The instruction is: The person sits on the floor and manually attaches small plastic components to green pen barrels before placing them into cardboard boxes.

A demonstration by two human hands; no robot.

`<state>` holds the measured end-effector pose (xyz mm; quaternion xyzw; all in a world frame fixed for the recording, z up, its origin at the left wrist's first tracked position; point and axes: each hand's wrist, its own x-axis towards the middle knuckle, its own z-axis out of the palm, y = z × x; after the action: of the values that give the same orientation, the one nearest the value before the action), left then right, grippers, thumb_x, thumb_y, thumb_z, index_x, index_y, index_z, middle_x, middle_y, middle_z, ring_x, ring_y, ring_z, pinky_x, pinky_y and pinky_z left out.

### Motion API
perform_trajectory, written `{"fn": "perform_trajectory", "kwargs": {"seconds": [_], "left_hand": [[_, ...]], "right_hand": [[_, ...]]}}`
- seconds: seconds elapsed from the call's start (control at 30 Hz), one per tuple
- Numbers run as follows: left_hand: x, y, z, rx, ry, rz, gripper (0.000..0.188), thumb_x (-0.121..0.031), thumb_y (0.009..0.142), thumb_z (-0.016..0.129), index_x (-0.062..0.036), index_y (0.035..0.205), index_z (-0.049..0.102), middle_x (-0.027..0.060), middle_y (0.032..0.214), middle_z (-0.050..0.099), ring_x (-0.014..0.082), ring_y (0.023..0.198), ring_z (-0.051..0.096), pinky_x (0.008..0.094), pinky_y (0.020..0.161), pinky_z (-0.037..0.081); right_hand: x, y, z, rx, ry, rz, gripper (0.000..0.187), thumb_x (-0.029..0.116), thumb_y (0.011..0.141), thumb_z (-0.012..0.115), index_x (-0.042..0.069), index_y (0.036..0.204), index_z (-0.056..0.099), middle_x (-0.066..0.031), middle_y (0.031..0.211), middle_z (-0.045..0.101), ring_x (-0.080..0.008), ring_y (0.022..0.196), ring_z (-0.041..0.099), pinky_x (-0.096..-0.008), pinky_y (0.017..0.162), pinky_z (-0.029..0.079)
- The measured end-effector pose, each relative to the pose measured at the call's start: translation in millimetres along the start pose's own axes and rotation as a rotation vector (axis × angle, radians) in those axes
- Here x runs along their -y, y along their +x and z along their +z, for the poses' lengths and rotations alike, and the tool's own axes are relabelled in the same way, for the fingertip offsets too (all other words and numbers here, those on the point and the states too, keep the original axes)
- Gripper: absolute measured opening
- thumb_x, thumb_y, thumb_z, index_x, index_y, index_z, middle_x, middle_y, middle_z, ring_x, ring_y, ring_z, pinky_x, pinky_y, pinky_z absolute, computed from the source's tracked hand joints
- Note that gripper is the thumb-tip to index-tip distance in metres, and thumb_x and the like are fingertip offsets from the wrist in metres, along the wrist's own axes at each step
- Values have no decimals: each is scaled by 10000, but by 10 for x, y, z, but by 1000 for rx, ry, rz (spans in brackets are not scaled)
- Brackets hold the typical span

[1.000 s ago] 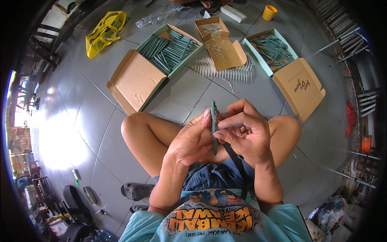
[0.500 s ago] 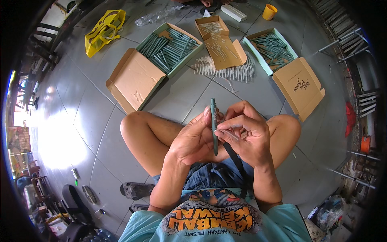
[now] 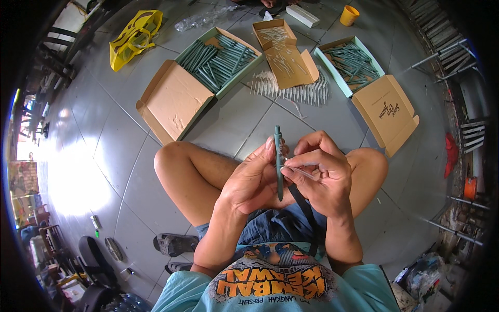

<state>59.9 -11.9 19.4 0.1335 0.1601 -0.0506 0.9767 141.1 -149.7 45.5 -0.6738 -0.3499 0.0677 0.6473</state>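
Note:
My left hand (image 3: 248,179) is closed on a dark green click pen (image 3: 279,171), held nearly upright with its button at the top, in front of my crossed legs. My right hand (image 3: 325,174) pinches a thin, translucent strip (image 3: 300,172) between thumb and fingers. The strip's near end meets the side of the pen; whether it touches is too small to tell. Other fingers of my right hand curl close to the pen's clip. Beyond my knees, a box on the left (image 3: 249,78) and a box on the right (image 3: 317,56) hold many similar green pens.
Between the pen boxes, an open brown carton (image 3: 286,82) holds thin whitish sticks and rests on a row of clear, pointed plastic pieces (image 3: 317,96). Farther off are a yellow bag (image 3: 122,54), crumpled clear plastic (image 3: 200,21), a white box (image 3: 302,16) and an orange cup (image 3: 348,15). Sandals (image 3: 176,244) lie at my left.
Both hands, with the pen and the strip, have shifted very slightly to the right. The right index finger has lifted a little away from the pen. Both grips stay the same.

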Motion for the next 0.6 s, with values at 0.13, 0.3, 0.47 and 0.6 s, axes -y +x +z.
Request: {"fn": "perform_trajectory", "kwargs": {"seconds": [0.13, 0.3, 0.47, 0.6], "left_hand": [[1, -4, -4, -16, 45, 19, 297, -369, 970, 543, -134, 1149, 567, 70, 1120, 586, 249, 1039, 586, 432, 904, 498], [-5, -9, -8, -12, 24, 3, 295, -333, 982, 532, -109, 1173, 554, 67, 1118, 595, 219, 1032, 589, 404, 906, 502], [4, -27, -38, -33, 3, -7, 333, -372, 979, 529, -116, 1191, 551, 88, 1138, 601, 245, 1039, 601, 442, 920, 510], [15, 1, -66, -43, -7, -13, 334, -377, 984, 520, -115, 1188, 548, 91, 1116, 604, 242, 1015, 611, 423, 900, 530]], "right_hand": [[-5, -8, 10, -5, 1, -3, 189, 42, 721, 821, 102, 871, 724, -11, 921, 580, -14, 617, 505, -179, 479, 358], [12, -4, 25, -23, -4, -31, 193, 35, 706, 829, 97, 856, 725, -34, 935, 574, -32, 665, 560, -182, 473, 360], [14, -4, 25, -30, 8, -24, 197, 32, 703, 830, 102, 857, 729, -41, 937, 571, -39, 690, 561, -181, 470, 356], [7, -18, 24, -42, 40, 5, 198, 30, 705, 829, 105, 861, 731, -43, 937, 569, -43, 720, 547, -179, 473, 353]]}}
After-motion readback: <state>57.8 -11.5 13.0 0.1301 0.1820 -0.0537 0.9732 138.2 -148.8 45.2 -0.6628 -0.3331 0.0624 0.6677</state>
